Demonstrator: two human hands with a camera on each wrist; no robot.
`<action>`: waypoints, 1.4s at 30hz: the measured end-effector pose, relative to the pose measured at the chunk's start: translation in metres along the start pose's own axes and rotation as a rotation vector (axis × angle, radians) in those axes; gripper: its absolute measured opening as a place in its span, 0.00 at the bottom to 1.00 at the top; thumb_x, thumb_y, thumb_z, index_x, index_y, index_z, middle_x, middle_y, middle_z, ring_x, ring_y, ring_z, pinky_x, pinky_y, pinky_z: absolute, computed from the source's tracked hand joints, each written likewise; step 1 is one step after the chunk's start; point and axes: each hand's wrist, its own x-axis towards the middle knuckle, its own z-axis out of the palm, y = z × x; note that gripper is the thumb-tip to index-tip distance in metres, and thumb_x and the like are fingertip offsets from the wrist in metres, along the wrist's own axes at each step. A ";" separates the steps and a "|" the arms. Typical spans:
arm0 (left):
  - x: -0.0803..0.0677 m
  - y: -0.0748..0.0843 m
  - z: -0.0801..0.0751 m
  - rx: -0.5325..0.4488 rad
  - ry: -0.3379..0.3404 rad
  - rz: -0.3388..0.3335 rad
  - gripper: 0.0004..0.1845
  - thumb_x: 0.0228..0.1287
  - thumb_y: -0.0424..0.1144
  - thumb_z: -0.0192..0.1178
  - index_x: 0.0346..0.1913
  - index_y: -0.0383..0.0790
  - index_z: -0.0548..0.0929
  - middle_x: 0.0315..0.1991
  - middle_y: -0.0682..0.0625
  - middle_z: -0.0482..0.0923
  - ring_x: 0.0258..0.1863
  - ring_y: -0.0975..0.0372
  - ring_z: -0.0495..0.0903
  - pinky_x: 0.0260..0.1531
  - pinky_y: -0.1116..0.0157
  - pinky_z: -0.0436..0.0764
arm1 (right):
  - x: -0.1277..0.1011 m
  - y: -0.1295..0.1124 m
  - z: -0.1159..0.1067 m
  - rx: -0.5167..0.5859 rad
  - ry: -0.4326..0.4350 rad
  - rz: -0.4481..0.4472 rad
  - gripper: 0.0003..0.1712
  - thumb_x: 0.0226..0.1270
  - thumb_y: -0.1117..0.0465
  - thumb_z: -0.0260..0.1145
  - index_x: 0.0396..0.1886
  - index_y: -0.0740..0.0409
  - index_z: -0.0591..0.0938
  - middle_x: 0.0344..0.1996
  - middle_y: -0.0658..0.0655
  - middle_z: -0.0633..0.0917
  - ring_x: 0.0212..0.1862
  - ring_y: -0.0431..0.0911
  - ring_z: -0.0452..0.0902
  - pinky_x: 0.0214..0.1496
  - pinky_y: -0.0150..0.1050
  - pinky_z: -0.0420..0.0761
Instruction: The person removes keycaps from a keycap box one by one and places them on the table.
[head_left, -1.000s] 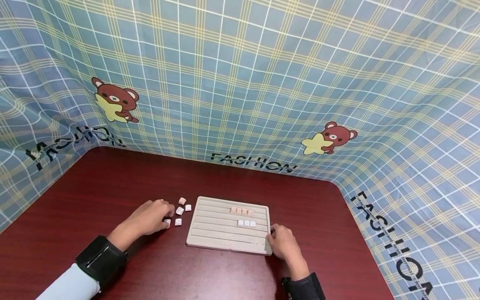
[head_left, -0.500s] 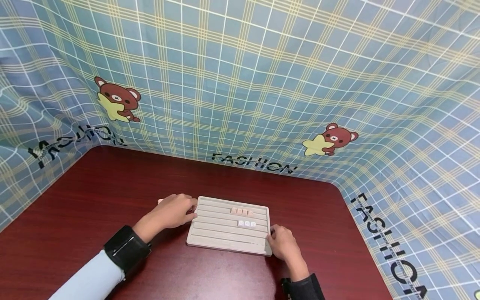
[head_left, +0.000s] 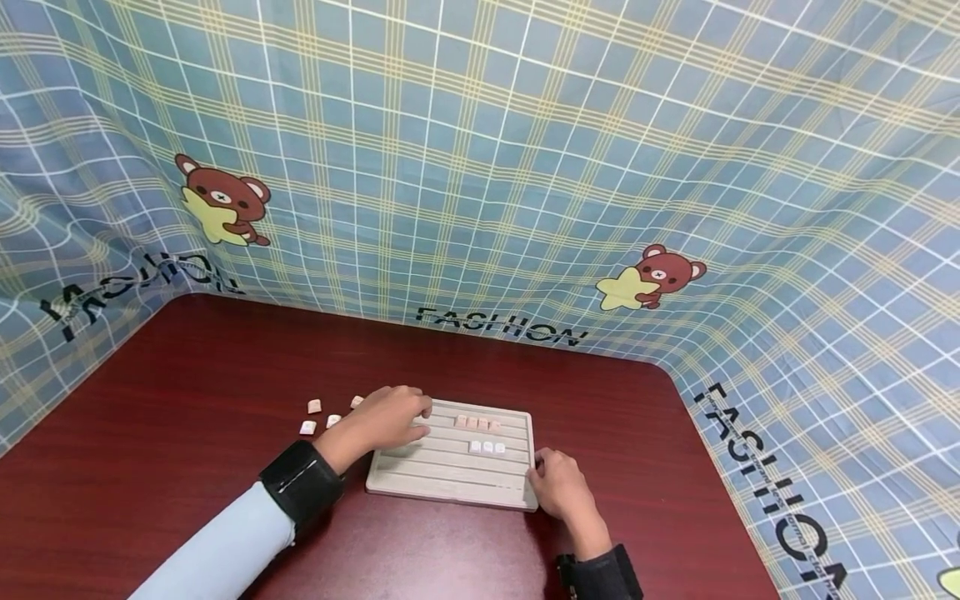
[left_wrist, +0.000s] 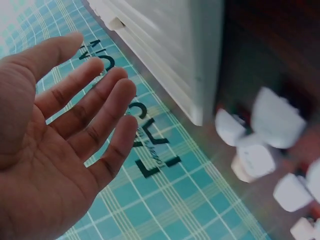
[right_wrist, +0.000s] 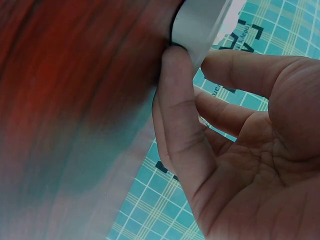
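Bare table (head_left: 187, 367) left of and behind the loose tiles (head_left: 321, 415); bare strip in front of the board (head_left: 448, 462) as well. Left hand (head_left: 386, 417) over the board's left edge, fingers relaxed, blocking that side. Right hand (head_left: 558, 487) against the board's near right corner. Grooves below the two tile rows (head_left: 480, 435) free. Cloth (head_left: 480, 167) closing off back, left and right.

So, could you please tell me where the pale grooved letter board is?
In the head view, the pale grooved letter board lies mid-table between both hands, with loose small tiles to its left.
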 end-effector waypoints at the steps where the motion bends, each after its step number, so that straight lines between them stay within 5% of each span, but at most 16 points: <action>1: 0.002 0.002 -0.001 -0.003 -0.004 0.003 0.10 0.60 0.43 0.67 0.40 0.41 0.85 0.36 0.49 0.83 0.34 0.58 0.82 0.32 0.61 0.79 | 0.000 0.000 0.000 -0.004 0.004 -0.001 0.14 0.68 0.61 0.62 0.48 0.65 0.80 0.29 0.53 0.76 0.31 0.44 0.72 0.35 0.41 0.73; 9: 0.023 0.018 -0.002 -0.027 -0.042 0.018 0.11 0.62 0.43 0.66 0.43 0.42 0.86 0.41 0.48 0.84 0.39 0.57 0.83 0.37 0.60 0.80 | 0.000 -0.001 0.000 -0.016 0.015 0.002 0.15 0.67 0.61 0.63 0.49 0.65 0.80 0.30 0.54 0.77 0.33 0.45 0.74 0.37 0.43 0.75; 22: 0.046 0.025 0.017 -0.051 -0.092 -0.012 0.12 0.63 0.40 0.66 0.47 0.40 0.85 0.45 0.45 0.83 0.47 0.54 0.82 0.43 0.56 0.81 | 0.000 -0.003 0.001 -0.021 0.015 0.031 0.16 0.67 0.60 0.64 0.50 0.65 0.80 0.31 0.55 0.78 0.34 0.46 0.76 0.37 0.44 0.76; 29: 0.051 0.027 0.026 -0.010 -0.081 -0.005 0.03 0.61 0.37 0.65 0.31 0.41 0.82 0.33 0.50 0.78 0.34 0.59 0.78 0.33 0.58 0.77 | 0.000 -0.004 0.001 -0.025 0.004 0.044 0.16 0.67 0.60 0.63 0.51 0.64 0.80 0.32 0.55 0.79 0.35 0.46 0.76 0.37 0.44 0.77; 33: 0.054 0.028 0.030 -0.006 -0.075 0.003 0.12 0.60 0.34 0.64 0.22 0.44 0.74 0.27 0.52 0.73 0.28 0.62 0.70 0.28 0.61 0.71 | 0.001 -0.004 0.000 -0.019 0.004 0.047 0.16 0.67 0.60 0.63 0.51 0.64 0.80 0.33 0.55 0.79 0.34 0.46 0.76 0.37 0.44 0.77; 42: 0.055 0.028 0.034 -0.035 -0.031 -0.002 0.11 0.59 0.27 0.60 0.23 0.44 0.78 0.27 0.51 0.79 0.29 0.59 0.79 0.25 0.59 0.77 | 0.001 -0.004 0.000 -0.023 -0.003 0.045 0.17 0.68 0.60 0.63 0.52 0.64 0.80 0.33 0.55 0.80 0.35 0.46 0.77 0.37 0.43 0.77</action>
